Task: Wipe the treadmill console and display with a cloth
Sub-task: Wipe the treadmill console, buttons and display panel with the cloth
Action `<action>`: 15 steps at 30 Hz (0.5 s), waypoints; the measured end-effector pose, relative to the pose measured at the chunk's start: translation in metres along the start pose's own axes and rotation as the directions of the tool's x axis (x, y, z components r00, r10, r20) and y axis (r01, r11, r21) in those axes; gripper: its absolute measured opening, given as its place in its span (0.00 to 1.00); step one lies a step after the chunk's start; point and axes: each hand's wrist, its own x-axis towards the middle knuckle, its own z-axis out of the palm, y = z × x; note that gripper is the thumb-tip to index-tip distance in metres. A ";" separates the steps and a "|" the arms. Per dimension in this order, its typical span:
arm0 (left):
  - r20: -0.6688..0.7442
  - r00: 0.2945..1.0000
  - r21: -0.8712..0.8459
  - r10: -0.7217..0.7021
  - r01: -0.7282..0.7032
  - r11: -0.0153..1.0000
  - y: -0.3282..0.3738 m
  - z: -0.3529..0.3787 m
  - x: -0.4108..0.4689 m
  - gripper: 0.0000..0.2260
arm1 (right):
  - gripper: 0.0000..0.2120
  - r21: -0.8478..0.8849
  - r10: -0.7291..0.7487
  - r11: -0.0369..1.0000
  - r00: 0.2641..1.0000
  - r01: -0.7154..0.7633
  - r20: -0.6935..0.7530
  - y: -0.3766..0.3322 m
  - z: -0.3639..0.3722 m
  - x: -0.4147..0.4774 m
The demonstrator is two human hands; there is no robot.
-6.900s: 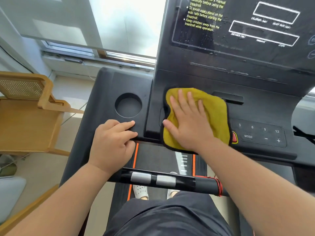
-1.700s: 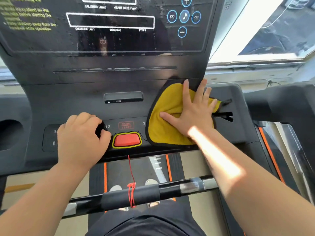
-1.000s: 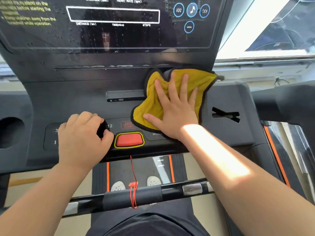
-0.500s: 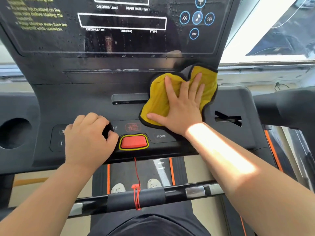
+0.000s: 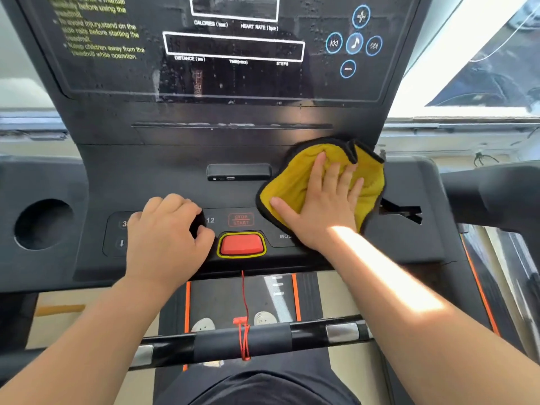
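A yellow cloth [image 5: 295, 176] with a black edge lies on the right part of the black treadmill console [image 5: 163, 176], just below the display panel. My right hand [image 5: 324, 206] presses flat on the cloth with fingers spread. My left hand [image 5: 166, 238] rests curled on the left button pad, covering some keys, with nothing in it. The dark display [image 5: 230, 48] above carries white frames, yellow warning text and blue music buttons, with droplets and streaks on it.
A red stop button [image 5: 242, 244] sits between my hands, with a red safety cord [image 5: 245, 311] hanging to the handlebar [image 5: 263, 339]. A round cup holder [image 5: 43, 223] is at the left. A slot [image 5: 401, 213] lies right of the cloth. Windows flank the console.
Over the last second my right hand has slid the cloth to the right along the console under the display. My left hand has stayed on the button pad.
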 end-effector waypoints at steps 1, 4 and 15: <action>0.001 1.000 0.006 0.000 0.000 1.000 -0.001 0.000 0.000 0.15 | 0.54 -0.004 -0.058 0.998 0.998 0.058 -0.010 -0.007 0.001 0.000; 0.009 1.000 0.017 -0.006 0.006 1.000 -0.001 0.001 0.000 0.14 | 0.47 -0.048 -0.251 0.967 0.968 0.252 0.019 0.005 0.003 -0.008; 0.013 1.000 0.001 0.004 -0.004 1.000 -0.001 -0.001 0.000 0.15 | 0.48 -0.029 -0.107 0.994 0.994 0.107 -0.015 -0.001 0.001 -0.004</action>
